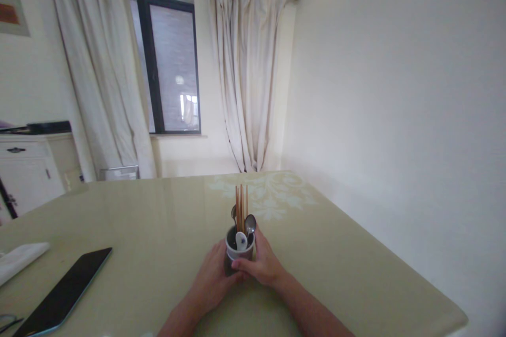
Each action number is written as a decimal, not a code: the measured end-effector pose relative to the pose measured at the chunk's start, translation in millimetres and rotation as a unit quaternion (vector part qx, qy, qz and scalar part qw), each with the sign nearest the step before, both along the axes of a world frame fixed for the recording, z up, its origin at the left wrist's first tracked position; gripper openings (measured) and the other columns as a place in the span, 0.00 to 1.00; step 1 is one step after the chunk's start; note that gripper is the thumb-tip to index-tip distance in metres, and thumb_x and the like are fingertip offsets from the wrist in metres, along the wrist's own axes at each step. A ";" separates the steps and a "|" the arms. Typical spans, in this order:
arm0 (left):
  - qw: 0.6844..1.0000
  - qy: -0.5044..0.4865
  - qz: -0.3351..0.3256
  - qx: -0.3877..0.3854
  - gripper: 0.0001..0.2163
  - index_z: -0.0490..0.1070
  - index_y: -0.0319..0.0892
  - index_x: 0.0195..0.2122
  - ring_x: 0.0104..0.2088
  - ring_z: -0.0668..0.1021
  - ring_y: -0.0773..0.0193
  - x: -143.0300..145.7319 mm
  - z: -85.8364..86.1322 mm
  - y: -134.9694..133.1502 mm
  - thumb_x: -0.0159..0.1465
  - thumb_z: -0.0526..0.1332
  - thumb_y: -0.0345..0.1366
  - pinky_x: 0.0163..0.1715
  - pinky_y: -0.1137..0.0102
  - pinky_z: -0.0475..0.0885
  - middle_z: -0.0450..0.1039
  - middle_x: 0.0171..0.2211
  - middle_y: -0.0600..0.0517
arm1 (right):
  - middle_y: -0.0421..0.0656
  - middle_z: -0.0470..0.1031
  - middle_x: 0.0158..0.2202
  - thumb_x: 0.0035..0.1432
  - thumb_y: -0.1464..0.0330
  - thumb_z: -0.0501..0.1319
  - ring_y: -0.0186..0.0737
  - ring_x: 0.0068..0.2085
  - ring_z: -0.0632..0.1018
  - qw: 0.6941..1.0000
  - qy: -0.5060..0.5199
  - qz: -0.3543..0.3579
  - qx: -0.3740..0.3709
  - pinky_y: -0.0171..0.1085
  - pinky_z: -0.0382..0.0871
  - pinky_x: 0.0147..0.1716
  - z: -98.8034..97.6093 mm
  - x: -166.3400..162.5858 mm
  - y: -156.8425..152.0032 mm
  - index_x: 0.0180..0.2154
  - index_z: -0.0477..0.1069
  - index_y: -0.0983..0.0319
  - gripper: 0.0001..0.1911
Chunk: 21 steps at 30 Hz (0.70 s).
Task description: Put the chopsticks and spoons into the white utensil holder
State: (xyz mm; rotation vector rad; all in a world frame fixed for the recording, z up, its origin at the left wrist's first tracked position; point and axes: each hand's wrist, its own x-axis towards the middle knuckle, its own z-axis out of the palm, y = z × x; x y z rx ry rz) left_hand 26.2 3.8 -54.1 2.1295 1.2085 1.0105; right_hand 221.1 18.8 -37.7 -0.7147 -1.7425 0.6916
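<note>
A small grey cup (239, 250) stands upright on the glossy beige table (158, 231), near its front middle. Inside it stand wooden chopsticks (241, 206), metal spoons (250, 224) and a white ceramic spoon (241, 240). My left hand (211, 279) wraps the cup's left side and base, fingers closed on it. On the cup's right side my right hand (264, 263) grips it, thumb curled across the front. Both forearms reach in from the bottom edge.
A dark tablet (65, 289) lies flat at the front left, with a folded white cloth (19, 259) beyond it at the left edge. The table's right edge runs close to a white wall. Curtains, a window and a white cabinet (27, 174) stand behind the table.
</note>
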 end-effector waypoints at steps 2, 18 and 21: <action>1.000 0.027 0.003 0.003 0.27 0.74 0.47 0.62 0.62 0.77 0.44 0.5 -3.0 0.6 0.62 0.71 0.46 0.64 0.53 0.71 0.77 0.62 0.43 | 0.50 0.81 0.53 0.51 0.51 0.78 0.55 0.51 0.81 1.000 0.001 -0.007 -0.008 0.49 0.75 0.54 -0.6 -3.7 -1.0 0.63 0.68 0.60 0.43; 0.985 0.168 0.038 -0.028 0.33 0.59 0.44 0.75 0.71 0.69 0.44 -3.3 -28.7 9.4 0.70 0.58 0.46 0.73 0.45 0.59 0.66 0.72 0.41 | 0.49 0.80 0.41 0.52 0.55 0.74 0.55 0.42 0.82 0.909 0.062 -0.406 0.066 0.53 0.79 0.44 -19.5 53.5 64.8 0.49 0.72 0.61 0.27; 0.984 0.171 0.042 -0.024 0.32 0.59 0.44 0.75 0.72 0.68 0.45 -4.4 -33.3 9.9 0.71 0.56 0.46 0.73 0.44 0.59 0.65 0.73 0.41 | 0.51 0.81 0.45 0.54 0.54 0.72 0.56 0.44 0.82 0.894 0.075 -0.438 0.057 0.53 0.78 0.46 -18.5 71.8 70.8 0.55 0.70 0.62 0.31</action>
